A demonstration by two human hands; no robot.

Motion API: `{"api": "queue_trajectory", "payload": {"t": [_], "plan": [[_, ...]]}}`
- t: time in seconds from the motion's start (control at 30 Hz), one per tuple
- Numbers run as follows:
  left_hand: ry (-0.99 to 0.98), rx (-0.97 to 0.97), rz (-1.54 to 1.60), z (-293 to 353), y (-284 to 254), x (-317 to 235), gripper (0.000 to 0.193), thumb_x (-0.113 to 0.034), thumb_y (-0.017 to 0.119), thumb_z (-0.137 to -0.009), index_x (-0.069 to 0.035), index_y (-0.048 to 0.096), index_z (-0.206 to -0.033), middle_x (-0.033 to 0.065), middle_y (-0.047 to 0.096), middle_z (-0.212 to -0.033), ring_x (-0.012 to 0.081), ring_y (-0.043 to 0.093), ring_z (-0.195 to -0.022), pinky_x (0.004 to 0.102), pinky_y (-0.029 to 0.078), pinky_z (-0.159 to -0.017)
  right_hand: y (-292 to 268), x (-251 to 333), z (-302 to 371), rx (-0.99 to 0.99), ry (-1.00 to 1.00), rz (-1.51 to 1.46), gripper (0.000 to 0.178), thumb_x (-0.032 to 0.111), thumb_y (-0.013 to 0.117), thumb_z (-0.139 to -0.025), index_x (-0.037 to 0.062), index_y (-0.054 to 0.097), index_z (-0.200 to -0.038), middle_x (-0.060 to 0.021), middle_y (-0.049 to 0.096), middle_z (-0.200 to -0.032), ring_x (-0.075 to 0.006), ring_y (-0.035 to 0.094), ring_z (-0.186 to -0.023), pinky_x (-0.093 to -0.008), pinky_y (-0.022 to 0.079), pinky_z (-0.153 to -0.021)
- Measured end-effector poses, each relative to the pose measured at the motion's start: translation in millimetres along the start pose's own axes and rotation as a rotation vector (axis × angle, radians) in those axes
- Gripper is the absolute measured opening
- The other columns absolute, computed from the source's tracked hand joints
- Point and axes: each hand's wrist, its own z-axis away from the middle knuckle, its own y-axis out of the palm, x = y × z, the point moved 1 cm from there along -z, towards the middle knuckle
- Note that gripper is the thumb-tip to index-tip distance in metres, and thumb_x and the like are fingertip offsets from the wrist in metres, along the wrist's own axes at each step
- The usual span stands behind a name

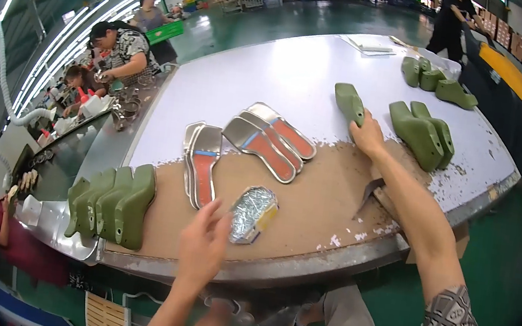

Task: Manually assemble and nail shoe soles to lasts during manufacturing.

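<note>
My right hand grips one end of a green shoe last over the white part of the table. Low in front of the table edge is my left hand, fingers stretched upward and slightly blurred, with nothing visible in it. Just right of its fingertips sits a small cut-open carton full of shiny nails or tacks. Beyond them lie sole-shaped pieces, silver with orange-red centres and blue stripes: an upright stack and a slanted, fanned group.
Several green lasts stand in a row at the left. Two more lie at the right, with others behind them beside a plastic bag. A dark strap lies near the front edge. Co-workers sit at a bench on the left.
</note>
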Motion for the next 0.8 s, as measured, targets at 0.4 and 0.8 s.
{"api": "queue_trajectory", "payload": {"t": [0.4,0.8], "plan": [[-0.171,-0.212,-0.352,-150.1,108.2,7.9,0.099,-0.036,0.068,-0.076,0.011,0.012,-0.143,0.0297,0.046,-0.132,0.0401,0.053,-0.115,0.0412,0.045,-0.096,-21.9,26.2,76.0,0.177,-0.137,-0.194,0.045,0.022,0.057,-0.082,-0.0044,0.051,-0.118,-0.0276,0.063,-0.099,-0.0412,0.061,-0.096,-0.0464,0.048,-0.083],[0.081,-0.144,0.818,-28.4,21.0,-31.8,0.058,-0.021,0.060,-0.091,-0.007,0.028,-0.138,0.0118,0.049,-0.122,0.0326,0.056,-0.113,0.0399,0.054,-0.081,-71.8,52.2,168.0,0.537,0.126,-1.238,0.037,0.027,0.054,-0.095,-0.0030,0.056,-0.116,-0.0077,0.062,-0.104,-0.0172,0.061,-0.089,-0.0360,0.052,-0.078]]}}
